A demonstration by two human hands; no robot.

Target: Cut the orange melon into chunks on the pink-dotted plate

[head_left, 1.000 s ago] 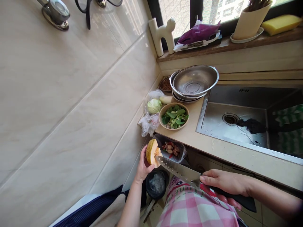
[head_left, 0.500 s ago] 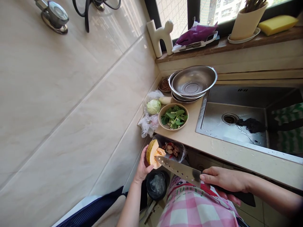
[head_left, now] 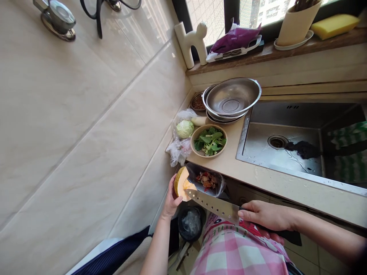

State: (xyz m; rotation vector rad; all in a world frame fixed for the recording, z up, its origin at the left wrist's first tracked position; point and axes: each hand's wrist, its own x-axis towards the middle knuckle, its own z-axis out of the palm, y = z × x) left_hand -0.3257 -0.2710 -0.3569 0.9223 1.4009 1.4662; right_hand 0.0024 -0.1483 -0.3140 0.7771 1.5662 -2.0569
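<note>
The person's left hand (head_left: 172,196) is curled around a wedge of melon (head_left: 182,185), fingers cupping the greenish-yellow rind so that the orange flesh faces the other hand. The wedge sits in that palm, held in the air just off the counter's edge, not resting on anything.

The right hand (head_left: 266,215) is closed firmly around the black handle (head_left: 283,236) of a broad steel kitchen knife (head_left: 213,204), with the blade held out flat across the body. Its tip reaches the melon's flesh, right at the wedge's lower edge.

Just beside the melon lies a dark plastic tray (head_left: 208,181) of reddish-brown food scraps, at the rim of a beige counter (head_left: 229,172). Below the hands is a black bin (head_left: 190,224) lined with a clear bag, in front of a pink checked apron (head_left: 237,248).

Farther along the counter are a woven bowl of green leaves (head_left: 208,140), a cabbage (head_left: 185,129) in plastic, and stacked steel colanders (head_left: 232,97) — all beside a steel sink (head_left: 281,152).
</note>
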